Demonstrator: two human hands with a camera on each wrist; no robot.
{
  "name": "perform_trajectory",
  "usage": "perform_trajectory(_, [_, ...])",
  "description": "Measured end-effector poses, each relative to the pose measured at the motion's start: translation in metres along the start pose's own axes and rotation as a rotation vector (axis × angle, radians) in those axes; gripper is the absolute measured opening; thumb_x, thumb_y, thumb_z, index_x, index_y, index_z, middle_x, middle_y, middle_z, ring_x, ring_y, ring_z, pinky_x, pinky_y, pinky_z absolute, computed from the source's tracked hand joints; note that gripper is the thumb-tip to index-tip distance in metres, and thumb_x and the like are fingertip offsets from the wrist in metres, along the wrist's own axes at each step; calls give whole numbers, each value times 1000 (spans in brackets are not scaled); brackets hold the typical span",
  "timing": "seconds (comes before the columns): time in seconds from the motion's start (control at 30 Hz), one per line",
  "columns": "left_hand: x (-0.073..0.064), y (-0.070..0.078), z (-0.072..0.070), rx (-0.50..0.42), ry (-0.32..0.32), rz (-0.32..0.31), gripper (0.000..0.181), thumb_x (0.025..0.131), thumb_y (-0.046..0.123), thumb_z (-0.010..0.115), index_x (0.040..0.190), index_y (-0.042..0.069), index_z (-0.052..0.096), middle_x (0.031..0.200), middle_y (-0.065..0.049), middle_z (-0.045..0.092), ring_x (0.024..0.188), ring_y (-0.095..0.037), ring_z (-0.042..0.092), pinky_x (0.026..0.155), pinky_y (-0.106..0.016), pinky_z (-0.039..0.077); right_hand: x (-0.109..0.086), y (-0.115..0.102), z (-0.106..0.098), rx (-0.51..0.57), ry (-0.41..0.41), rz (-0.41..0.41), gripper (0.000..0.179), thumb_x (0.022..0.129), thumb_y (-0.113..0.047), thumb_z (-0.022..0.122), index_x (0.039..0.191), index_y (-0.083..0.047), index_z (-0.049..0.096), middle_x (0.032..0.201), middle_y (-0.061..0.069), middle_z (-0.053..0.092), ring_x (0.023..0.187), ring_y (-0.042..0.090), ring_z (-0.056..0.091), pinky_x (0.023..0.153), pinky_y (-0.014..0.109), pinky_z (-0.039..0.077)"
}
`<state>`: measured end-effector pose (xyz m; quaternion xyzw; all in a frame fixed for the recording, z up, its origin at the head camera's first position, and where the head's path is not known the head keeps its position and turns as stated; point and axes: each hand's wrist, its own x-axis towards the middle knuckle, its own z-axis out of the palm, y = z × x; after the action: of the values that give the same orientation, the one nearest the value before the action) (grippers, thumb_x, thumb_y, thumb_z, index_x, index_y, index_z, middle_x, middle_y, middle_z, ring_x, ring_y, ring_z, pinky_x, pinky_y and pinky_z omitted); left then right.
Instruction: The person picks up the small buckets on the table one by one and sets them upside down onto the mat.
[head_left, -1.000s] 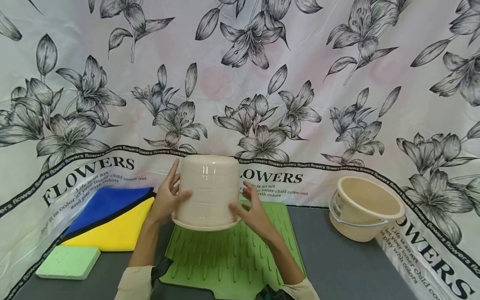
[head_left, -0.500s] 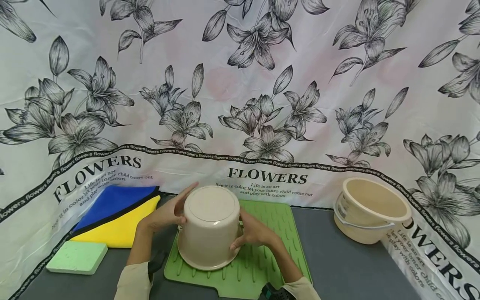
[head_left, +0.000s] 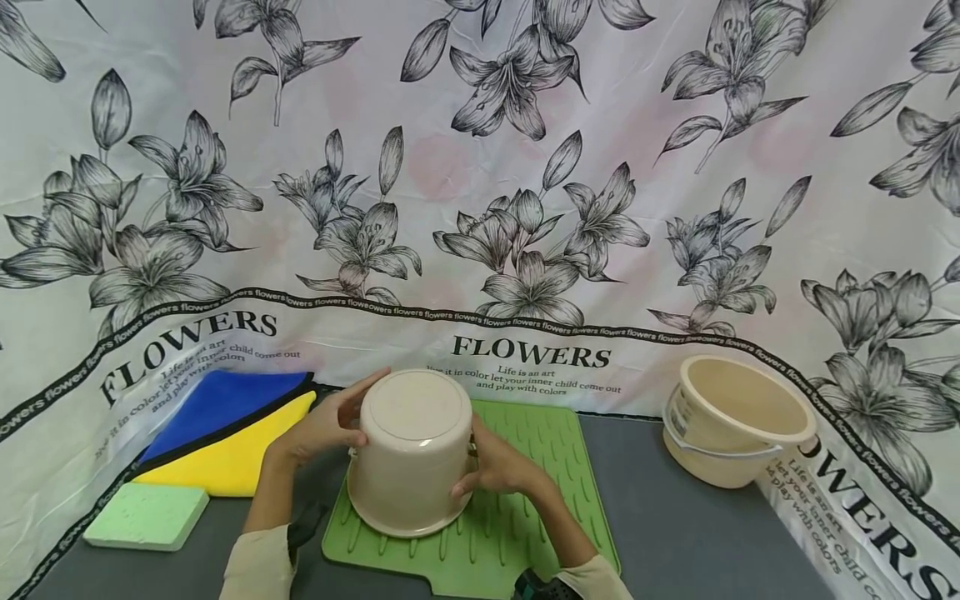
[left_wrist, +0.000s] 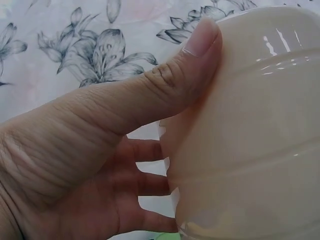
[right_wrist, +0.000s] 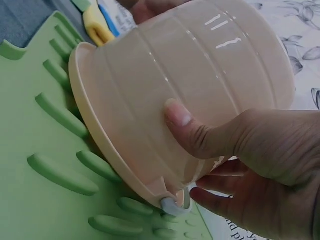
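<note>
A cream plastic bucket [head_left: 411, 467] stands upside down, its base facing up and its rim on the green ridged drying mat [head_left: 525, 533]. My left hand [head_left: 321, 429] grips its left side, the thumb [left_wrist: 192, 60] against the wall and the fingers spread round the far side. On the opposite side my right hand [head_left: 495, 462] holds the bucket low near the rim. In the right wrist view, the right thumb [right_wrist: 185, 122] presses on the wall, and the other fingers sit by the handle's grey pivot [right_wrist: 172, 205].
A second cream bucket [head_left: 723, 467] with a grey handle stands upright at the right. On the left lie a folded blue and yellow cloth [head_left: 232, 450] and a light green sponge block [head_left: 146, 517]. A flower-printed sheet [head_left: 480, 208] hangs behind the grey table [head_left: 660, 542].
A second ago both hands held the bucket up above the mat. It has come down toward me onto the mat, its base now turned up; over the last half second it barely moves.
</note>
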<state>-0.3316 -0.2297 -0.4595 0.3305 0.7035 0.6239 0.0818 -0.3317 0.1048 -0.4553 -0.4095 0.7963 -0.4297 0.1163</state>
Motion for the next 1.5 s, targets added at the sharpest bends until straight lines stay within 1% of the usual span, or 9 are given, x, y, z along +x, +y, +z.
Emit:
perform_trajectory(0.13, [-3,11,-1,54,-17,-58,111,89,51,80,170,27,7,174,-21,20,149,-42,46,112,-53,53,1,-2,-1,-78,10,-11,126,74,-3,90,167,-8,4,168,23,30,152,44,40,122,60,40])
perform_trajectory(0.23, [-4,19,0,88,-18,-82,110,89,42,82,170,27,9,174,-20,21,149,-55,39,109,-65,50,1,-9,-5,-98,40,11,125,76,0,88,168,-9,4,169,23,29,153,46,37,121,64,38])
perform_trajectory(0.43, [-2,26,4,149,-10,-24,101,88,27,84,168,17,23,170,-21,30,146,-55,42,106,-60,55,-3,-26,-11,128,77,69,126,81,-15,91,169,-22,1,174,16,19,151,52,36,108,61,53])
perform_trajectory(0.57, [-2,24,6,136,0,-33,100,89,26,84,167,15,23,169,-22,30,145,-54,44,103,-52,59,-1,-28,-8,122,101,76,126,82,-31,91,169,-20,1,172,18,23,151,51,36,105,49,58])
perform_trajectory(0.7, [0,22,7,110,-13,-52,101,90,29,83,167,12,21,170,-24,25,146,-55,41,104,-47,59,-3,-29,-9,142,121,78,123,83,-22,90,169,-20,1,173,18,21,150,51,37,103,45,59])
perform_trajectory(0.93, [1,25,9,105,-24,-86,104,89,34,84,166,11,18,170,-26,21,148,-60,35,106,-57,56,-4,-36,-12,31,152,77,139,79,-36,93,168,-10,-11,176,21,5,159,45,27,121,60,39])
perform_trajectory(1.17, [-2,36,9,164,-48,-116,123,86,53,83,170,19,-2,174,-27,10,154,-60,22,111,-71,46,0,-40,-2,-40,153,39,136,79,-34,91,168,-11,-9,175,21,9,163,35,17,131,55,20])
perform_trajectory(1.3, [3,45,15,212,-50,-134,143,78,60,87,167,20,-17,173,-29,10,155,-56,24,117,-75,36,1,-41,1,-12,143,41,134,81,-30,90,168,-15,-10,173,20,13,162,35,20,131,55,21])
perform_trajectory(1.5, [10,51,25,285,-31,-208,144,75,41,94,168,12,-12,165,-27,31,149,-44,39,121,-69,33,2,-41,2,-2,141,25,132,81,-30,90,168,-17,-9,172,20,18,159,35,27,130,55,26])
